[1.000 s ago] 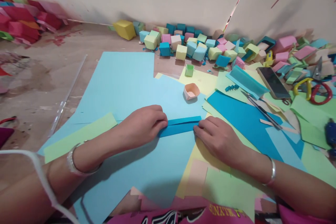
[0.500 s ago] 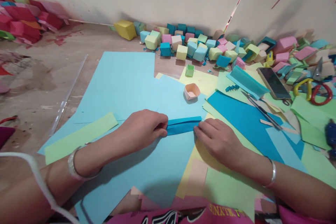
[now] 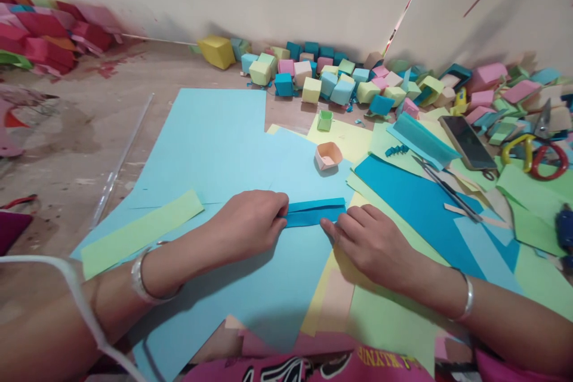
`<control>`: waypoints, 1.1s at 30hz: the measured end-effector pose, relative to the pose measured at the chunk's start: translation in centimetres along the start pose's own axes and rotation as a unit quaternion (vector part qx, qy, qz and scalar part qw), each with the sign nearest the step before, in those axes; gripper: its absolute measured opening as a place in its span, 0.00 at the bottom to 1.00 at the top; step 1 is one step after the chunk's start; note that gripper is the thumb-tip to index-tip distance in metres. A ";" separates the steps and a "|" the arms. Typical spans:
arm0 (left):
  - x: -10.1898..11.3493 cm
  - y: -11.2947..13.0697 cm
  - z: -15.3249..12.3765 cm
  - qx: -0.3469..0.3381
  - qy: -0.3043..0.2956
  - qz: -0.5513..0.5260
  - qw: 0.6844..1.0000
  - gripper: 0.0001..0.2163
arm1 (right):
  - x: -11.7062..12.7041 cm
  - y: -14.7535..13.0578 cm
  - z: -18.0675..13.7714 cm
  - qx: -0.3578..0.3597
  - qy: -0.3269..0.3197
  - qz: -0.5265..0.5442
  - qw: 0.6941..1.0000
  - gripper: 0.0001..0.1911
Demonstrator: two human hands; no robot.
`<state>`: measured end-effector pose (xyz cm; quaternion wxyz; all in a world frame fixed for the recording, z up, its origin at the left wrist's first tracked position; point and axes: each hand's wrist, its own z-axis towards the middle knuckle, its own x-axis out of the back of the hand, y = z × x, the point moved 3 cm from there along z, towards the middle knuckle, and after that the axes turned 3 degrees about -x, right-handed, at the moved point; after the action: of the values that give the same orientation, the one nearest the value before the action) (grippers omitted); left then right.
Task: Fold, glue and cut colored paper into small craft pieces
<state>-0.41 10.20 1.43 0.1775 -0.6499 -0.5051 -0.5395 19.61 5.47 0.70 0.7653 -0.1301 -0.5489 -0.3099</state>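
A folded dark blue paper strip [image 3: 314, 212] lies across a large light blue sheet [image 3: 215, 149] on the floor. My left hand [image 3: 248, 224] is curled over the strip's left end, fingers pressed down on it. My right hand [image 3: 369, 239] rests at the strip's right end, its fingertips pinching the lower edge. Both wrists wear silver bracelets. A small peach paper box [image 3: 328, 156] sits just beyond the strip.
Several coloured paper cubes [image 3: 313, 80] line the wall. A small green box [image 3: 324, 120], a phone [image 3: 467, 142], scissors [image 3: 445, 188], yellow and red handled scissors [image 3: 535, 155] and loose green, yellow and blue sheets lie to the right. A light green strip [image 3: 141, 231] lies left.
My left hand has slid right along the strip, covering more of it. My right fingertips have crept left under the strip's right end. Less of the strip shows.
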 end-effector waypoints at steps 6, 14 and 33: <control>0.1 0.2 0.0 0.014 0.016 0.012 1.000 0.01 | -0.4 -0.1 -0.3 0.008 -0.041 0.034 0.999 0.08; 0.0 0.6 -0.1 -0.089 0.100 0.040 0.990 0.06 | -1.2 -0.9 -0.2 0.011 -0.092 0.024 0.995 0.19; -3.1 2.8 -3.5 -0.253 0.183 0.297 0.902 0.19 | -1.4 -0.5 -0.2 0.013 -0.052 0.018 0.998 0.14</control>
<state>0.44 4.87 0.80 0.2480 -0.6827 -0.0939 -0.6809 19.12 5.45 -0.74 0.7428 -0.1464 -0.5896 -0.2815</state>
